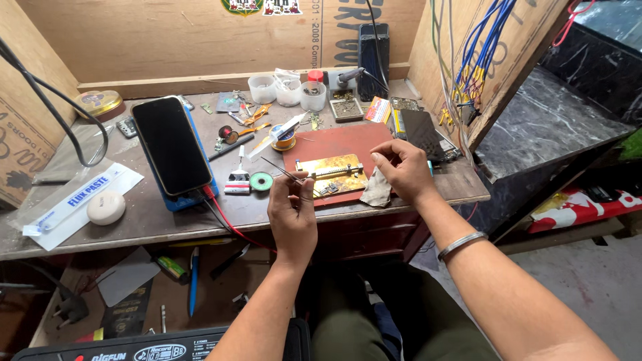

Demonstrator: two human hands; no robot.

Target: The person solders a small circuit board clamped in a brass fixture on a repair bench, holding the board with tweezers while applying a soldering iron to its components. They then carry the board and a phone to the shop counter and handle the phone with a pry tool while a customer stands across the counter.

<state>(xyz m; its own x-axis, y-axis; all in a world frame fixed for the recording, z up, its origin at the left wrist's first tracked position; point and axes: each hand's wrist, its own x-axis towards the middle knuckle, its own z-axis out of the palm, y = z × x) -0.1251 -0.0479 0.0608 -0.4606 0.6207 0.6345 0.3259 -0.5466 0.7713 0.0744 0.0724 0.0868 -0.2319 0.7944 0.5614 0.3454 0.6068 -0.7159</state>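
Note:
My left hand (292, 208) holds thin metal tweezers (281, 170), tips pointing up and left over the front of the bench. My right hand (400, 168) pinches a crumpled grey cloth (378, 190) beside a brass-coloured board holder (332, 174). The holder lies on a red-brown work mat (338, 142) with a small circuit board clamped in it. Both hands hover just above the mat's front edge.
A black phone (170, 145) lies on a blue pad at the left, with red and black wires trailing off the bench. Small plastic cups (288, 90), a solder wick spool (261, 181), a syringe (73, 202), a white round case (105, 207) and hanging blue wires (476, 60) surround the mat.

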